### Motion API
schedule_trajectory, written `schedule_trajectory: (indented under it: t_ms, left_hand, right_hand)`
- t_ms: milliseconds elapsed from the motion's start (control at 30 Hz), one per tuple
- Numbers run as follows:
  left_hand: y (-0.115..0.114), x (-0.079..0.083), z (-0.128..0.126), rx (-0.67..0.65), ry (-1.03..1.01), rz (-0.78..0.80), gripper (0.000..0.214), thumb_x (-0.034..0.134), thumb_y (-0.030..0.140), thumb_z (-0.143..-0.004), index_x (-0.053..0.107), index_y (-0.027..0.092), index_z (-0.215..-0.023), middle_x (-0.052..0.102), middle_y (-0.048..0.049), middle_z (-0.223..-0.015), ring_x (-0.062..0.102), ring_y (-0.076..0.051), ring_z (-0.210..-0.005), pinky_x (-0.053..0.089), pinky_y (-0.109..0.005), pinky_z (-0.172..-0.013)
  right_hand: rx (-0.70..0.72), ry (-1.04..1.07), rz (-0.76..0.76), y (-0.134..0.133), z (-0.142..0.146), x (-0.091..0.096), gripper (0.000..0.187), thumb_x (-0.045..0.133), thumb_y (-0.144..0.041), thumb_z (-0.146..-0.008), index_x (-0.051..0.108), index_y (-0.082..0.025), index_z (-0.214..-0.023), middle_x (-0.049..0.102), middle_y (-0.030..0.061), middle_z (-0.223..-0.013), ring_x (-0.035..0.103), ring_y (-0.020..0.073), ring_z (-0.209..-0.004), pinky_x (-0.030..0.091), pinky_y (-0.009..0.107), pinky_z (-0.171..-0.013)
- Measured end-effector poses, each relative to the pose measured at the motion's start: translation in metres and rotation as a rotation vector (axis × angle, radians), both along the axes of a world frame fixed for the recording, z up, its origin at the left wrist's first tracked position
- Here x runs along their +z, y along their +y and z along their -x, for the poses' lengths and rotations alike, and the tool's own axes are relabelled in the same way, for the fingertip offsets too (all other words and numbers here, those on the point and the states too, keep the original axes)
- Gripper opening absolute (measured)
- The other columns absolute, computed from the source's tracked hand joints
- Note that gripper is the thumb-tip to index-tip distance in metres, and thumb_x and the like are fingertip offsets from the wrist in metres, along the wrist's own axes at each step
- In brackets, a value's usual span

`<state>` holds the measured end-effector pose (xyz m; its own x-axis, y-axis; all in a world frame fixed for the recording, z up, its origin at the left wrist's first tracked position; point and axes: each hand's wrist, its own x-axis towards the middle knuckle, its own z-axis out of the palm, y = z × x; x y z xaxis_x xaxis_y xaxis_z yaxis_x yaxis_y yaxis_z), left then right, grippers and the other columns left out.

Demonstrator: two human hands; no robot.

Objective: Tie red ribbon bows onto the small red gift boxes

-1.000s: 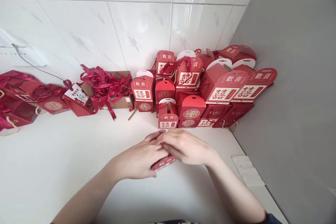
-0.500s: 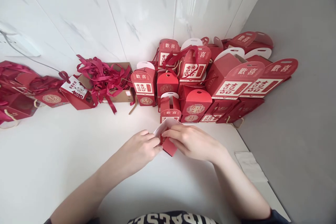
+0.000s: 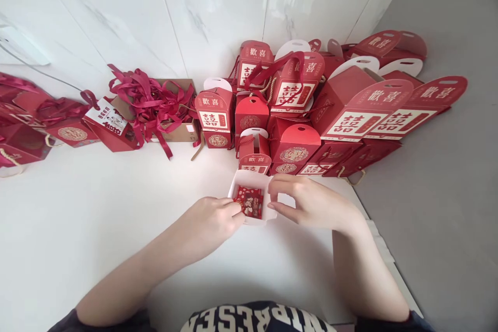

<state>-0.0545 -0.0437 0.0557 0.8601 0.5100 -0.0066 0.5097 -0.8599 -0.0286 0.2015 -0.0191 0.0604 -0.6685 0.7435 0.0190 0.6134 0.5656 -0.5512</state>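
White table [image 3: 116,202]; box [image 3: 251,178] between left hand [image 3: 218,220], gripping it, and half-open right hand [image 3: 305,201], touching it.

1. Open box [image 3: 252,179]: thin paperboard, its white inner walls smooth and matt;
2. Packet [image 3: 253,201] inside it: printed wrapper, apparently plastic film, crinkled and slightly shiny;
3. Stacked boxes [image 3: 352,91]: smooth printed card with a soft sheen;
4. Ribbons [image 3: 146,98]: satin-like cloth, lustrous and creased;
5. Carton [image 3: 182,133]: plain brown cardboard, matt;
6. Wall tiles [image 3: 221,10]: glossy, marbled, reflecting light;
7. Surface [image 3: 97,212]: smooth, white, low sheen;
8. Grey panel [image 3: 443,192]: smooth, matt.
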Motion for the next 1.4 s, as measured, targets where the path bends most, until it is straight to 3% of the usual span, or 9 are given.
schedule_trajectory:
  t_ms: [233,367,467,567,733,867,1033,1200,1400]
  left_hand:
    - [0.022,0.005,0.006,0.120,-0.256,0.270,0.012,0.059,0.027,-0.092,0.059,0.021,-0.102,0.056,-0.0054,-0.117,0.060,-0.020,-0.101,0.047,-0.033,-0.086]
    - [0.038,-0.006,0.007,0.201,-0.208,0.594,0.022,0.063,0.037,-0.088,0.057,0.023,-0.104,0.061,-0.0020,-0.105,0.062,-0.018,-0.088,0.046,-0.028,-0.073]
    - [0.047,-0.013,0.005,0.275,-0.200,0.698,0.024,0.067,0.041,-0.083,0.058,0.021,-0.091,0.064,-0.0010,-0.093,0.061,-0.018,-0.080,0.043,-0.027,-0.067]
    - [0.052,-0.013,0.005,0.255,-0.253,0.745,0.024,0.069,0.041,-0.081,0.059,0.020,-0.085,0.064,0.0000,-0.088,0.059,-0.017,-0.080,0.041,-0.026,-0.067]
    - [0.054,-0.009,0.012,0.197,-0.313,0.714,0.019,0.065,0.036,-0.085,0.062,0.018,-0.078,0.064,-0.0002,-0.081,0.057,-0.016,-0.080,0.042,-0.027,-0.069]
    - [0.056,-0.005,0.020,0.309,-0.377,0.530,0.027,0.066,0.036,-0.084,0.053,0.017,-0.069,0.058,-0.0007,-0.079,0.053,-0.015,-0.071,0.040,-0.026,-0.062]
    - [0.057,0.002,0.029,0.445,-0.412,0.342,0.030,0.068,0.043,-0.081,0.058,0.020,-0.096,0.060,-0.0022,-0.099,0.058,-0.017,-0.083,0.047,-0.028,-0.071]
    - [0.058,0.000,0.041,0.322,-0.294,0.356,0.044,0.061,0.048,-0.087,0.061,0.028,-0.127,0.054,-0.0059,-0.138,0.057,-0.023,-0.118,0.045,-0.033,-0.099]
    - [0.051,-0.004,0.039,0.321,-0.197,0.450,0.028,0.055,0.038,-0.091,0.070,0.022,-0.109,0.067,-0.0069,-0.116,0.065,-0.021,-0.102,0.048,-0.029,-0.086]
  right_hand:
    - [0.030,0.117,0.041,0.006,0.009,-0.004,0.003,0.060,-0.022,-0.093,0.061,-0.020,-0.093,0.066,0.0029,-0.095,0.061,0.0177,-0.086,0.047,0.030,-0.076]
    - [0.054,0.269,0.074,0.011,0.021,-0.014,0.017,0.064,-0.029,-0.092,0.059,-0.021,-0.105,0.064,0.0061,-0.119,0.061,0.0195,-0.105,0.050,0.033,-0.089]
    - [0.107,0.351,0.083,0.013,0.028,-0.023,0.026,0.064,-0.027,-0.092,0.055,-0.023,-0.116,0.049,0.0062,-0.143,0.048,0.0207,-0.130,0.044,0.036,-0.104]
    - [0.048,0.367,0.043,0.014,0.035,-0.031,0.035,0.068,-0.033,-0.089,0.051,-0.023,-0.118,0.046,0.0086,-0.143,0.049,0.0220,-0.129,0.046,0.038,-0.104]
    - [0.017,0.238,0.021,0.014,0.038,-0.035,0.016,0.054,-0.031,-0.097,0.055,-0.021,-0.109,0.062,0.0074,-0.116,0.061,0.0202,-0.105,0.051,0.036,-0.091]
    - [0.059,0.107,0.058,0.014,0.032,-0.036,0.030,0.043,-0.041,-0.102,0.061,-0.021,-0.115,0.067,0.0084,-0.116,0.064,0.0234,-0.105,0.049,0.039,-0.091]
    - [-0.058,0.069,-0.001,0.011,0.036,-0.038,0.035,0.054,-0.047,-0.095,0.059,-0.019,-0.115,0.067,0.0105,-0.115,0.065,0.0263,-0.100,0.052,0.041,-0.086]
    - [-0.003,0.237,-0.205,0.007,0.047,-0.035,0.048,0.058,-0.040,-0.095,0.045,-0.022,-0.137,0.038,0.0097,-0.154,0.037,0.0229,-0.141,0.036,0.042,-0.115]
    - [-0.046,0.192,-0.197,0.010,0.056,-0.052,0.096,0.062,-0.055,-0.088,0.005,-0.022,-0.158,0.003,0.0128,-0.165,0.004,0.0288,-0.152,0.021,0.053,-0.121]
